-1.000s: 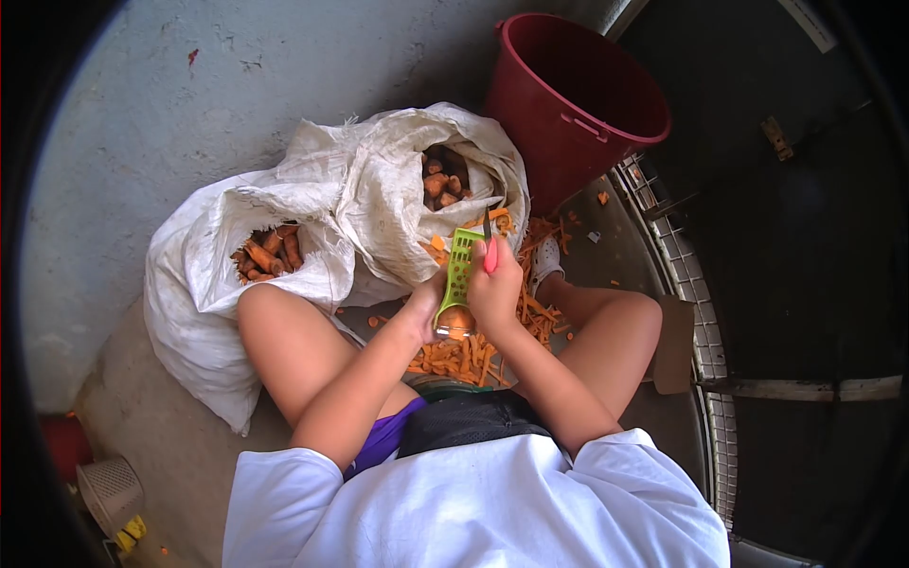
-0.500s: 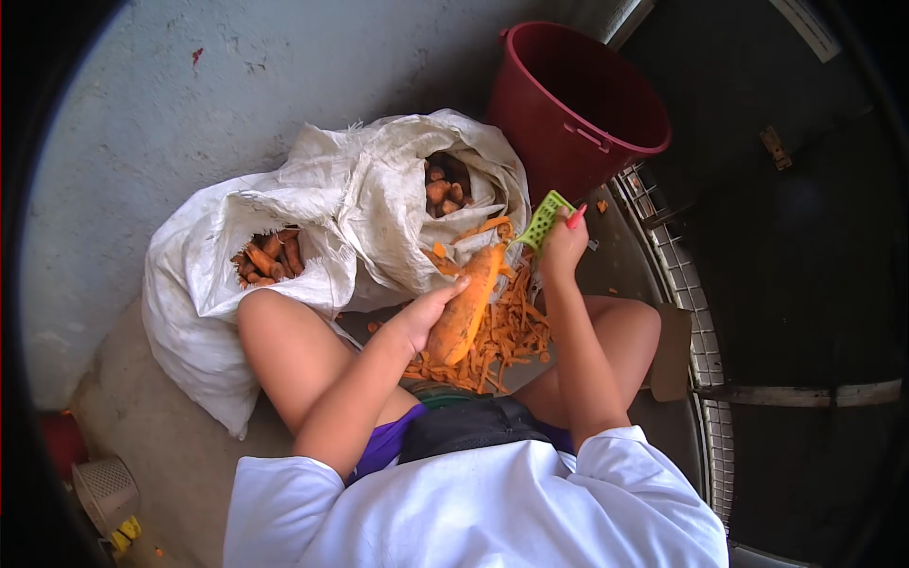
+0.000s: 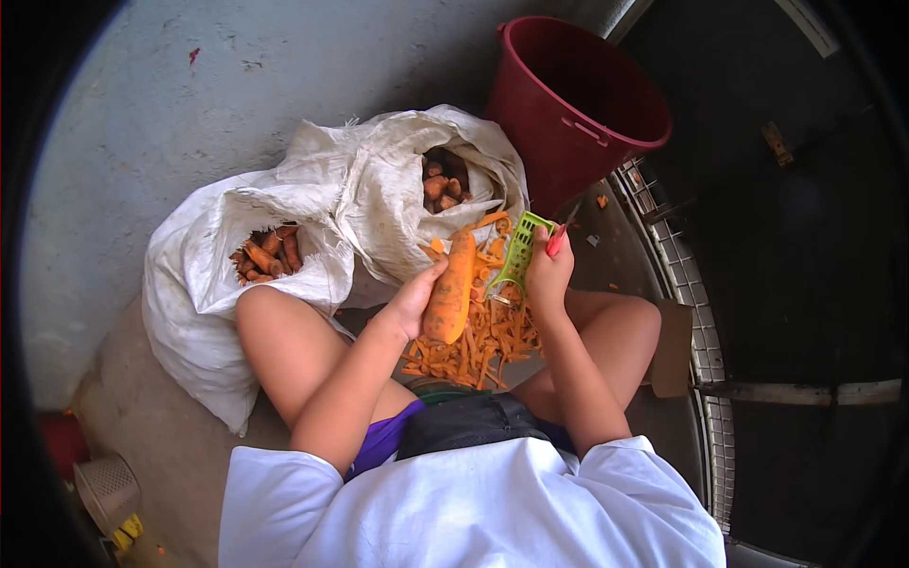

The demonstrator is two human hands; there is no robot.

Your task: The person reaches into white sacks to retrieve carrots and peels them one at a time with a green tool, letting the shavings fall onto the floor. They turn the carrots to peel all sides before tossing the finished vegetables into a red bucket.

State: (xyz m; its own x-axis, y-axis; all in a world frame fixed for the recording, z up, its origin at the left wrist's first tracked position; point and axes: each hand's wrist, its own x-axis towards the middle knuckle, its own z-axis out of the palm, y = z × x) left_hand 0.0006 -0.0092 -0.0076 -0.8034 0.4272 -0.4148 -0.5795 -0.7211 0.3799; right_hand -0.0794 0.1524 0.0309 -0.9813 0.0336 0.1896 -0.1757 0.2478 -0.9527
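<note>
My left hand (image 3: pixel 414 301) is wrapped round a large, partly peeled carrot (image 3: pixel 451 292), held nearly upright with dark specks on its skin. In my right hand (image 3: pixel 549 275) are a green peeler (image 3: pixel 519 248) with a slotted handle and a red-handled knife (image 3: pixel 556 242). The peeler's blade end points down beside the carrot, apart from it. Beneath both hands lies a heap of orange peelings (image 3: pixel 488 343), between my knees.
Two white sacks (image 3: pixel 204 284) (image 3: pixel 383 180) holding carrots (image 3: pixel 272 254) stand ahead and to the left. Behind them is a red bucket (image 3: pixel 587 142). A wire rack (image 3: pixel 705 360) runs along the right; a beige basket (image 3: pixel 106 492) lies at lower left.
The carrot has turned more upright and moved slightly left. The peeler has come away from it, its blade end swinging down, and the knife blade now shows.
</note>
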